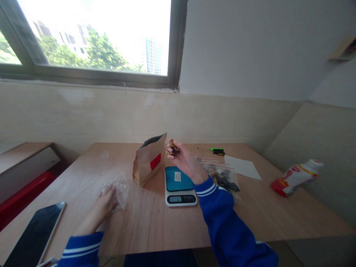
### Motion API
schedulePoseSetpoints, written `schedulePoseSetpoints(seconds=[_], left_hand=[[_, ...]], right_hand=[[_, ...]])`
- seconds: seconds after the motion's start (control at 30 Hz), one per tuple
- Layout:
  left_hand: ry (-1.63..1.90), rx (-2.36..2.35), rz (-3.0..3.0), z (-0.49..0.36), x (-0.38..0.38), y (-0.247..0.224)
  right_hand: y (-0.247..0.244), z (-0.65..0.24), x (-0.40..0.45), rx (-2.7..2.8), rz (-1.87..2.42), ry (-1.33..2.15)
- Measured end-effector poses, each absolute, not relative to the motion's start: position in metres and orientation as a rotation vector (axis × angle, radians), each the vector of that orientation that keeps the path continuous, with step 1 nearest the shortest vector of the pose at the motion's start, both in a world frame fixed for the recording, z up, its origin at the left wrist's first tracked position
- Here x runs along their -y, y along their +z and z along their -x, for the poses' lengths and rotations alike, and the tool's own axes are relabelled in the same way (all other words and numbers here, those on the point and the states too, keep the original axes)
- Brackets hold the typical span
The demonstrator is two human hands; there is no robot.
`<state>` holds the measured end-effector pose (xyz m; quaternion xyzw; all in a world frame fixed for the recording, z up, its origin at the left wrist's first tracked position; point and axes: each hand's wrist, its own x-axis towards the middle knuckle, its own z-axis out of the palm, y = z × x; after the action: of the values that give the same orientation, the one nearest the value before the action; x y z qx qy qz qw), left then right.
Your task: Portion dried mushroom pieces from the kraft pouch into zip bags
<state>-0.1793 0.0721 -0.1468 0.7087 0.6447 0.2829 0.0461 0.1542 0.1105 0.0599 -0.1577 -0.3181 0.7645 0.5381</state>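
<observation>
Pieces [174, 148] | fingertip-pinched, right hand [182, 155] | plastic bag [122, 188] | gripped by left hand [106, 201], bulging rightward

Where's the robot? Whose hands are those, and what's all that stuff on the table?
There's no robot here, just a person in blue sleeves. The one picture comes from a camera worn on their head, looking forward and down.

The left hand is on a crinkly clear plastic bag. The right hand holds a small brown piece up above a digital scale; I can't tell what it is.

Also on the wooden table are a brown paper bag with a red label, zip bags with dark bits inside, a green-handled screwdriver, a white sheet of paper, a red-and-white bottle and a dark-screened tablet.
</observation>
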Motion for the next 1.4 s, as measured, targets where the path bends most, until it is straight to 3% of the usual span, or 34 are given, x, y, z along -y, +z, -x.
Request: schedulePoseSetpoints(seconds=[0.17, 0.3, 0.43, 0.67, 0.93, 1.07, 1.17, 1.4], left_hand=[[1.259, -1.814, -2.029, 0.137, -0.080, -0.066], [1.634, -1.678, -1.588, 0.064, -0.079, 0.010], [1.683, -1.489, -1.434, 0.029, -0.107, 0.047], [1.322, -1.492, -1.610, 0.032, -0.126, 0.050], [1.510, -1.812, -1.716, 0.004, -0.089, 0.038], [1.565, -1.811, -1.648, -0.003, -0.077, 0.030], [1.617, -1.793, -1.639, -0.002, -0.071, 0.031], [1.590, -1.814, -1.666, 0.001, -0.059, 0.039]], right_hand=[[0.089, -0.136, -0.145, 0.910, 0.358, 1.842], [0.092, -0.121, -0.169, 1.026, 0.391, 1.864], [0.086, -0.111, -0.187, 1.139, 0.432, 1.800], [0.086, -0.124, -0.176, 1.312, 0.524, 1.769], [0.091, -0.152, -0.151, 1.662, 0.945, 1.695], [0.102, -0.149, -0.143, 2.078, 1.117, 1.439], [0.110, -0.144, -0.133, 2.370, 1.264, 1.044], [0.114, -0.141, -0.103, 2.396, 1.360, 0.475]])
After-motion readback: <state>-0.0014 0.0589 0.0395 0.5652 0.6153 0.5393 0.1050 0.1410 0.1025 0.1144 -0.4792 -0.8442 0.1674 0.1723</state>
